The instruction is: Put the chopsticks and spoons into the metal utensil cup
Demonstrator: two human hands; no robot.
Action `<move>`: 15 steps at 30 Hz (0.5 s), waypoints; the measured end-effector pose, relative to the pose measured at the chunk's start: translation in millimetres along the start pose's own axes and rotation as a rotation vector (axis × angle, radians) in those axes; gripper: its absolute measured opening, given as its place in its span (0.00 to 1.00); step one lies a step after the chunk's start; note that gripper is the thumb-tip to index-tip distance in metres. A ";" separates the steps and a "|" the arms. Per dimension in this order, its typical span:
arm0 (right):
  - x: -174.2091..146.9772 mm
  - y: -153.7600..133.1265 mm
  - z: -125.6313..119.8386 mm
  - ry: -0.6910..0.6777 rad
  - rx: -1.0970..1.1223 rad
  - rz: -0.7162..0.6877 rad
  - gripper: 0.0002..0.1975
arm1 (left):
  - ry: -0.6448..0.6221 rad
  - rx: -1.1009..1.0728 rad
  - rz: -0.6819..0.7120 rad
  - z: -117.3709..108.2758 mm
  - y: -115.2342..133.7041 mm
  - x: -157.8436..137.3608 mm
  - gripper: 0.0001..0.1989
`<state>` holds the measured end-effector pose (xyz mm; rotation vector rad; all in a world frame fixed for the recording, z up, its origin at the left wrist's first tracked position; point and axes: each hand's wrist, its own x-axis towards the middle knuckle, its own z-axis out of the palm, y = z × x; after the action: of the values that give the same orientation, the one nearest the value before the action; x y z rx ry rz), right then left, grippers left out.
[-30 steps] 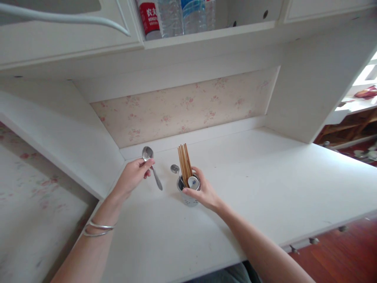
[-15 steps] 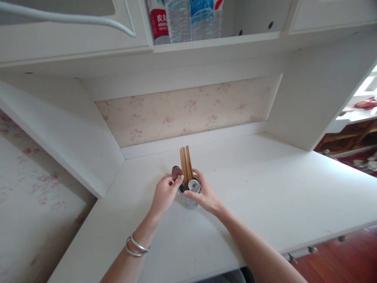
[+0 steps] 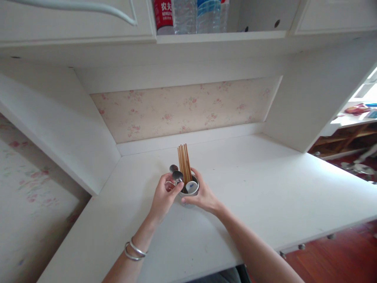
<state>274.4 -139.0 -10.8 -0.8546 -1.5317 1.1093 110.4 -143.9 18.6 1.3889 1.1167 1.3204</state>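
Observation:
A small white utensil holder (image 3: 189, 201) stands on the white countertop. Several wooden chopsticks (image 3: 184, 163) rise from it, leaning slightly left. Inside at the front right sits a white ceramic spoon (image 3: 191, 187) with a blue mark. My right hand (image 3: 203, 194) wraps round the holder's right side, thumb at the front and fingers behind. At the left rim, my left hand (image 3: 166, 194) pinches a metal spoon (image 3: 177, 175) between thumb and fingers. Just behind it shows the bowl of a second metal spoon (image 3: 173, 168); its handle is hidden by my fingers.
The white countertop (image 3: 250, 188) spreads right. White panels (image 3: 59, 129) flank it, with a flowered back wall (image 3: 176, 112). Overhead, a cabinet shelf (image 3: 220, 37) holds bottles (image 3: 184, 15). A white bar (image 3: 73, 10) crosses the upper left.
My left hand has shifted slightly; two separate metal spoon bowls now show where one was plain before. My right hand stays round the holder. The view has tilted slightly.

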 end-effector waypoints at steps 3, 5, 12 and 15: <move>1.8 7.6 4.2 -0.014 0.033 -0.005 0.53 | -0.031 -0.161 -0.019 -7.8 -6.4 -2.6 0.25; 3.4 11.9 5.2 -0.001 -0.006 0.025 0.47 | -0.036 -0.228 -0.047 -13.8 -11.4 -2.8 0.26; 21.5 11.7 -27.4 0.127 -0.102 0.081 0.38 | -0.112 -0.187 -0.220 -22.8 -27.9 -3.0 0.12; 41.8 9.6 -63.9 0.236 -0.170 0.049 0.36 | -0.163 -0.071 -0.299 -18.4 -32.1 -3.9 0.13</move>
<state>326.7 -83.1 -2.6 -1.1035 -1.4272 0.8858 90.9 -141.1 -13.0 1.2010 1.1062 1.0056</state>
